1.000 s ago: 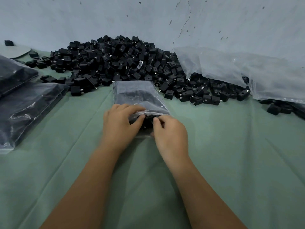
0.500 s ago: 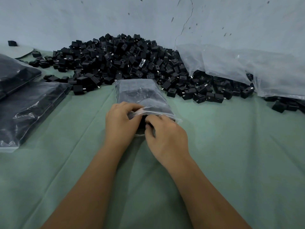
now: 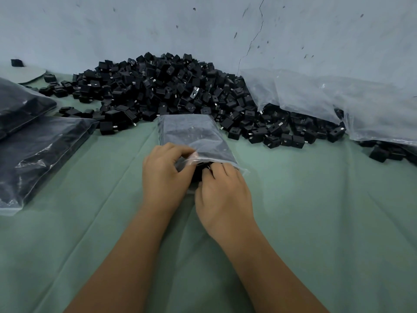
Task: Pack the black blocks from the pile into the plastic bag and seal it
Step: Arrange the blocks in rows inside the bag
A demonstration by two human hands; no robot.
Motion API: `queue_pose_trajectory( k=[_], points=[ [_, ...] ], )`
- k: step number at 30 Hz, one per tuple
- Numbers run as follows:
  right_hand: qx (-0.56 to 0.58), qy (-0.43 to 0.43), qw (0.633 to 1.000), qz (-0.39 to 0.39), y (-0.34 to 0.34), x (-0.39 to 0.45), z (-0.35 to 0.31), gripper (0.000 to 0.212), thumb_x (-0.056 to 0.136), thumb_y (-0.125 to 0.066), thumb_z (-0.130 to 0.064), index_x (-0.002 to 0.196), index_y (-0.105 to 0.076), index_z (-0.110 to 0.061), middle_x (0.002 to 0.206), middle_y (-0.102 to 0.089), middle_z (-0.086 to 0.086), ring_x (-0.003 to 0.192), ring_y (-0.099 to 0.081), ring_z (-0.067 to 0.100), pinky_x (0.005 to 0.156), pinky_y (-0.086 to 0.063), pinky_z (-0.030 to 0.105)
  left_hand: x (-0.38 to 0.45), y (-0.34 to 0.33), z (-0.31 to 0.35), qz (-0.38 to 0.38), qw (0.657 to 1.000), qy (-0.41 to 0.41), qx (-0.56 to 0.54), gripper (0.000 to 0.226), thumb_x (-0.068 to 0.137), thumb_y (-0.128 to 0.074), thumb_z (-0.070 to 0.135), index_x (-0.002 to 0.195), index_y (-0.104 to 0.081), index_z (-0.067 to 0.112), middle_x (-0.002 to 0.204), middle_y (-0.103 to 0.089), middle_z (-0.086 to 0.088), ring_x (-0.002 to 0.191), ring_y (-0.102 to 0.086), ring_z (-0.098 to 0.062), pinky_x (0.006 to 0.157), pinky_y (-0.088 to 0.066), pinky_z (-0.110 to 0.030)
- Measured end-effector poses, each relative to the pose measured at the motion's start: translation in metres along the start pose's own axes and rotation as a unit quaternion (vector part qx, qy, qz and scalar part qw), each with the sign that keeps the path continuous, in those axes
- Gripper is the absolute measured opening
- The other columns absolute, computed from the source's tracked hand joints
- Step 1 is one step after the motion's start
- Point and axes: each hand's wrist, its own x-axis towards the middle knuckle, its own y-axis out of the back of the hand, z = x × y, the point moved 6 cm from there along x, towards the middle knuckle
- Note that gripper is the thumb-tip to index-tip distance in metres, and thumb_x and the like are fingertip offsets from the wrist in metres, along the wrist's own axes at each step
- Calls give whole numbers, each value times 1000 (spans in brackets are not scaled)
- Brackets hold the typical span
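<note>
left hand point(image 3: 165, 175) grip pinching plastic bag point(image 3: 191, 136) mouth, right hand point(image 3: 222, 190) seemingly pushing black blocks point(image 3: 203, 171) inside

A pale blue-grey wall point(image 3: 158, 30) stood behind everything, scuffed with dark flecks. 1 thin crack point(image 3: 255, 39) ran down that wall right of its middle, reaching the surface below. Under the wall lay a green cloth point(image 3: 327, 222), creased in long folds. Light fell soft and even across wall and cloth.
</note>
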Motion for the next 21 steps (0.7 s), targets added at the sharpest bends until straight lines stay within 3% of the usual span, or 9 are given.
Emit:
queue_pose_trajectory(
  k=[7, 13, 18, 21],
  points=[
    [57, -5, 997, -59, -16, 2, -2, 43, 92, -42, -22, 132, -50, -10, 124, -50, 4, 117, -43, 21, 106, -31, 29, 1, 0, 3, -3, 999, -35, 14, 19, 84, -64, 23, 95, -75, 11, 89, -69, 1, 85, -61, -23, 80, -48, -50],
    [54, -12, 996, -71, -27, 9, 3, 49, 97, -34, -27, 144, -39, -13, 141, -42, 0, 131, -33, 16, 114, -19, 29, 2, 0, 2, 9, 999, -39, 5, 18, 83, -65, 21, 94, -76, 11, 87, -69, 1, 83, -62, -24, 77, -48, -50],
    [94, 32, 993, -69, -27, 17, -6, 51, 96, -35, -27, 145, -38, -13, 142, -43, 4, 135, -32, 19, 117, -14, 30, 0, 0, 1, 30, 998, -46, 5, 19, 80, -67, 15, 94, -77, 9, 86, -68, -2, 81, -61, -27, 73, -50, -51],
    [63, -2, 992, -113, -34, 26, -1, 55, 100, -25, -35, 151, -25, -13, 155, -28, 7, 145, -16, 19, 120, -6, 35, 0, -1, 3, 52, 996, -66, 0, 20, 79, -68, 9, 97, -77, 7, 86, -67, -4, 79, -61, -28, 69, -50, -50]
  ],
)
